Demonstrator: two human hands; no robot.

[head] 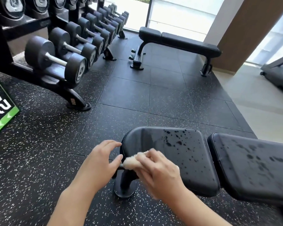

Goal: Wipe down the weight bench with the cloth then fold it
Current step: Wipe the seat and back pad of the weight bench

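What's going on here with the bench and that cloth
A person is wiping down a black weight bench in a gym. Their right hand holds a pale cloth bunched against the near left edge of the seat pad, while the left hand hovers open beside that edge. Wet droplets cover both pads, so most of the wiping is not yet done. A dumbbell rack and a second bench stand beyond.
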